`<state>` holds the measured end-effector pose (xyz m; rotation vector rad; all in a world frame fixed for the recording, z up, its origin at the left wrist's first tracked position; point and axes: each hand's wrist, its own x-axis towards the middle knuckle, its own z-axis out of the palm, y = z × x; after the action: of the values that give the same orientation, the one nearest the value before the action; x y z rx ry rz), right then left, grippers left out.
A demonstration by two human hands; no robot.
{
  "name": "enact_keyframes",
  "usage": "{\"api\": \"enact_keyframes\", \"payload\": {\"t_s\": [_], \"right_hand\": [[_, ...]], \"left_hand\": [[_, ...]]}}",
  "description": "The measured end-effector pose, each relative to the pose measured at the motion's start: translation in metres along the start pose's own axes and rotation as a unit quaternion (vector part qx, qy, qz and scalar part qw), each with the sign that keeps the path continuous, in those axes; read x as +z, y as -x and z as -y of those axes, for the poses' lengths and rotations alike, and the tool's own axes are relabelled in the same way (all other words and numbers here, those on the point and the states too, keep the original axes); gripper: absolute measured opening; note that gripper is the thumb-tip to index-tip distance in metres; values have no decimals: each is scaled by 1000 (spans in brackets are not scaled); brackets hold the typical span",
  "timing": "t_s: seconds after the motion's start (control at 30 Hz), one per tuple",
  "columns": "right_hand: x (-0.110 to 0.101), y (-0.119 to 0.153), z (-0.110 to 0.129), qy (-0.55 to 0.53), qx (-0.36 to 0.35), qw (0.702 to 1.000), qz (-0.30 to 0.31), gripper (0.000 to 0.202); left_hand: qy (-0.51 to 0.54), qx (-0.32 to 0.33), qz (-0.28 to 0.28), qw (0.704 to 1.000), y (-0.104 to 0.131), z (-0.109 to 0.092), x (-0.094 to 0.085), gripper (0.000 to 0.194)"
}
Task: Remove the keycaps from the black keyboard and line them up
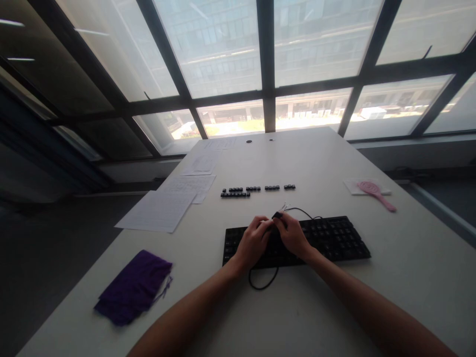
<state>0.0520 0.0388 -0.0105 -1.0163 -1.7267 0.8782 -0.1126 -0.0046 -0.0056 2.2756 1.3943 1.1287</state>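
Both my hands meet above the left-middle part of a black keyboard (330,235) on the white table. My right hand (293,233) is closed in a pinch on a small black keycap (277,215). Fingers of my left hand (255,241) are pinched together against it, with a thin whitish bit showing between them; its kind is too small to tell. White wisps (285,206) stick up just beyond the fingertips. Farther back, loose black keycaps (235,195) lie in short rows. My hands and forearms hide part of the keyboard.
The keyboard's black cable (263,288) loops out in front and also behind it. At left lie a purple drawstring pouch (136,285) and written paper sheets (158,211). A pink hairbrush (375,192) rests on a white packet at right. Windows stand beyond the table (316,158).
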Motion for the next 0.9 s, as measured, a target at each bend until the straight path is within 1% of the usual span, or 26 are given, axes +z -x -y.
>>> {"api": "enact_keyframes", "payload": {"t_s": [0.07, 0.17, 0.3, 0.43, 0.53, 0.63, 0.7, 0.77, 0.83, 0.9], "right_hand": [[-1, 1, 1, 7, -12, 1000, -6, 20], [-1, 2, 3, 2, -13, 1000, -4, 20], [-1, 2, 5, -7, -2, 1000, -8, 23], [0, 0, 4, -19, 20, 999, -31, 25], [0, -2, 3, -25, 40, 998, -40, 27], [-1, -3, 3, -29, 50, 998, -34, 27], [-1, -3, 4, -26, 49, 998, -29, 27], [0, -3, 4, -19, 46, 998, -26, 28], [1, -3, 4, -10, 42, 999, -25, 27], [1, -3, 3, -2, 40, 999, -25, 26]], "left_hand": [[-21, 14, 0, 1000, 2, 1, 2, 27], [-30, 14, -11, 999, 2, 3, 2, 22], [17, 2, -19, 1000, -5, 4, -6, 15], [60, -20, 2, 998, -17, 7, -15, 13], [78, 12, 21, 997, -21, 10, -15, 13], [101, 41, 46, 993, -22, 15, -16, 13], [97, 25, 46, 994, -27, 21, -21, 14], [67, -8, 31, 997, -36, 32, -27, 17], [17, -38, 23, 999, -47, 48, -33, 15], [-47, -58, 33, 997, -59, 67, -36, 11]]}}
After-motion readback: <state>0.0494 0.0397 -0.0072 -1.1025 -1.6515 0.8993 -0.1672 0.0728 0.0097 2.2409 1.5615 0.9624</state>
